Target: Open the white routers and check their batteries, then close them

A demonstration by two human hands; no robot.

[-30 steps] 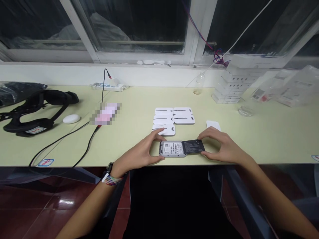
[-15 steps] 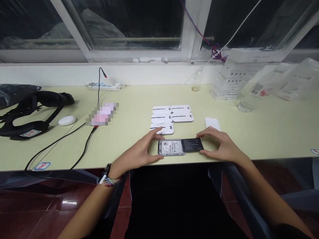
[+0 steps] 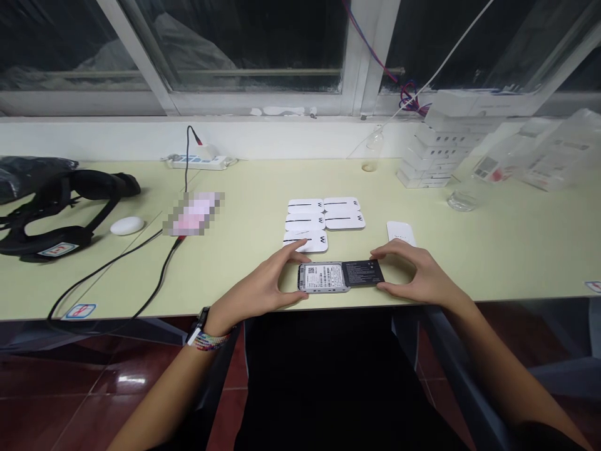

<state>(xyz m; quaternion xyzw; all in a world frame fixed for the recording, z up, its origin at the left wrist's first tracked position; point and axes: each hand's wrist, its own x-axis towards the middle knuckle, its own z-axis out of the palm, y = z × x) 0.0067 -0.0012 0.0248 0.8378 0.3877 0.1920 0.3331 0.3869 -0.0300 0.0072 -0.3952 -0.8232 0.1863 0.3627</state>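
Note:
Near the table's front edge lies a small device body, its compartment facing up with a white printed label showing. My left hand grips its left end, the thumb on the near side and a finger on the far side. A flat black battery reaches out from the device's right end, touching or slightly overlapping it. My right hand pinches the battery's right end between thumb and fingers. Just behind my right hand rests a white cover, partly hidden by the fingers.
Several white covers with black marks lie behind the device. Leftward are a phone-like blurred item, black cables, a white oval object and a black headset. Stacked white boxes and a glass dish stand back right.
Almost nothing differs. Both hands keep their hold on the device and the battery, and the camera view shifts very slightly.

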